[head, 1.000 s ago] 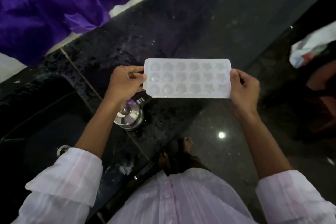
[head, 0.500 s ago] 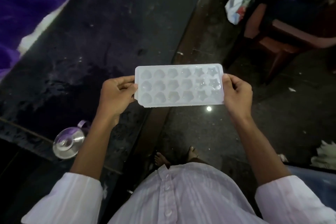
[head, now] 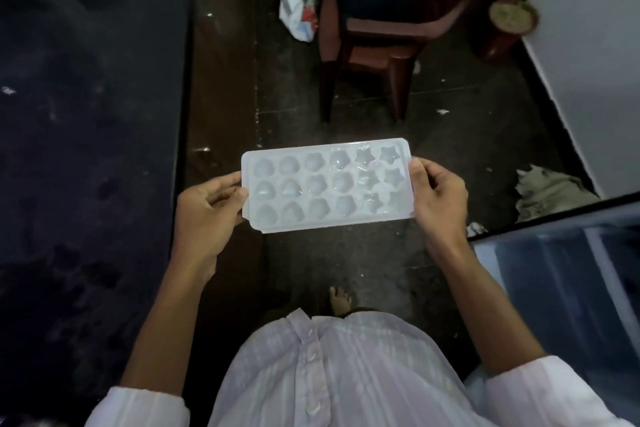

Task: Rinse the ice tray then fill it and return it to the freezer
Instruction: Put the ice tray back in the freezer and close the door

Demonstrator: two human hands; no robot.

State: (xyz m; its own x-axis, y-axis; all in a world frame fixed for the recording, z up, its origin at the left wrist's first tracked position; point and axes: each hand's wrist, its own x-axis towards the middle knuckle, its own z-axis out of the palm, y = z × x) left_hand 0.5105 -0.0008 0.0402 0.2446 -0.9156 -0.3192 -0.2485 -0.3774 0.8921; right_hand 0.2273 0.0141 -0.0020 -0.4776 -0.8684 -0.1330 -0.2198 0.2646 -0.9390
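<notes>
A white plastic ice tray with several round and star-shaped cells is held level at chest height over the dark floor. Water glints in its cells. My left hand grips the tray's left short edge, fingers curled under it. My right hand grips the right short edge, thumb on top. An open fridge door stands at the right, with pale blue shelves of the fridge at the lower right.
The black stone counter runs along the left. A dark red chair stands ahead with a white plastic bag beside it. A crumpled cloth lies on the floor by the door.
The view has swung right, away from the counter and sink. The tray, still held by both hands, now hangs over the floor, and the open fridge has come into sight.
</notes>
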